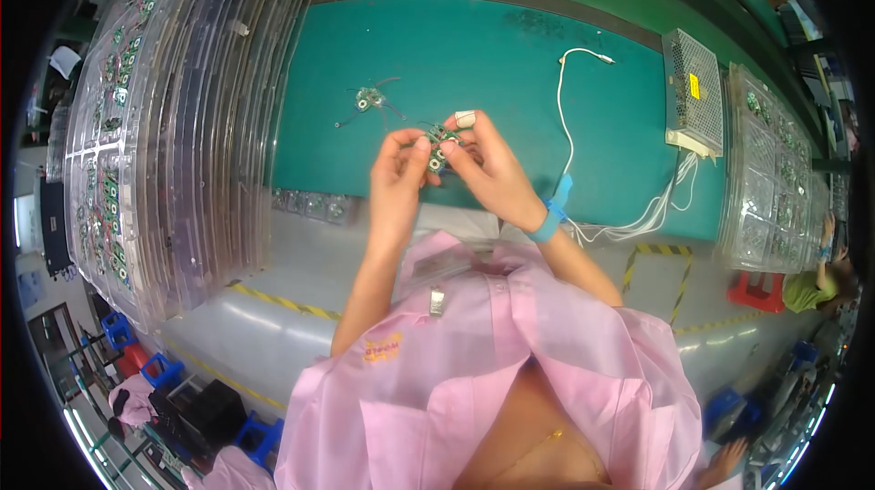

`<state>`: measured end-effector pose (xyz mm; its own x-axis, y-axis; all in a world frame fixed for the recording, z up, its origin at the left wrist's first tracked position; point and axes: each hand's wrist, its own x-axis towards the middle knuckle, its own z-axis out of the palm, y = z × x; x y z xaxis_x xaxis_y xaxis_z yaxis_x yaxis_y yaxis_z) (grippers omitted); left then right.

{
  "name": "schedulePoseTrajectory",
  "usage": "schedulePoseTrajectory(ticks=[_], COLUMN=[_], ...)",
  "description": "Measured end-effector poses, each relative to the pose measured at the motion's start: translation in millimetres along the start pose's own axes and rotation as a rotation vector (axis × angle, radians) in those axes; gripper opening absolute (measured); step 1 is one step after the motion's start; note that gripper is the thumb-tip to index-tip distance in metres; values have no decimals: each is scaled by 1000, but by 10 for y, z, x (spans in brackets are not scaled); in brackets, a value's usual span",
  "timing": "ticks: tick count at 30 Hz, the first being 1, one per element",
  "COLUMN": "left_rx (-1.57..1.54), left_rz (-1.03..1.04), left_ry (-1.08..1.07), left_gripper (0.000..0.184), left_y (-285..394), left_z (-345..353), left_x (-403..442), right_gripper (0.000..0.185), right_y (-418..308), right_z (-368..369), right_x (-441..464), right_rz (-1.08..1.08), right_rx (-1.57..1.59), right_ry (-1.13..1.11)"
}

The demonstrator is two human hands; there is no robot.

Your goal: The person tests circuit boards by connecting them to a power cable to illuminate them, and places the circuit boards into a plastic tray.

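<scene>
Between both hands is a small green circuit board (437, 158) with round white-ringed parts, held over the near part of the green mat. My left hand (398, 171) pinches its left side between thumb and fingers. On the other side, the thumb and fingers of my right hand (483, 162) grip the same board; a white wrap covers one fingertip, and a blue strap (547, 222) circles that wrist. Farther out on the mat lies a second circuit board (369, 100) with thin wires spreading from it. My fingers hide part of the held board.
Tall stacks of clear plastic trays (205, 125) with boards stand at the left. A white cable (567, 107) lies on the green mat (456, 43). At right are a metal power supply box (694, 89) with white wires and more trays (770, 180).
</scene>
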<state>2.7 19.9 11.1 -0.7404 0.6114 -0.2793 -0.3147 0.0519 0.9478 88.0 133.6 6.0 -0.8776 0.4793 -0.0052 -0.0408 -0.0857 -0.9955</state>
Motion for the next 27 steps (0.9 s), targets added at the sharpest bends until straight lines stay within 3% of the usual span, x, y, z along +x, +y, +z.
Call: schedulePoseTrajectory(ticks=[7,11,13,16,19,21,24,27], left_rx=[37,-11,-38,-24,-35,-31,95,247], left_rz=[-10,-36,-3,20,52,33,47,310], left_ry=[-122,-171,-165,-167,-99,-59,34,200], left_gripper=[16,15,14,14,15,15,16,21], left_y=[117,142,48,-10,140,349,814,1406], left_z=[30,37,15,-70,-154,-235,-458,-767], left_x=[9,60,95,110,-8,-199,-651,-1142], right_gripper=[24,26,28,26,23,18,15,15], right_y=[15,-139,-97,-87,-51,36,68,69], right_z=[-81,-106,-87,-75,-149,-201,-163,-150], right_x=[-18,-88,-91,-40,27,67,52,46], right_rz=[-107,-19,-86,-53,-68,115,42,-19], right_rx=[-80,-471,-488,-241,-174,-130,-219,-304], right_ry=[19,-22,14,-1,-7,136,122,128])
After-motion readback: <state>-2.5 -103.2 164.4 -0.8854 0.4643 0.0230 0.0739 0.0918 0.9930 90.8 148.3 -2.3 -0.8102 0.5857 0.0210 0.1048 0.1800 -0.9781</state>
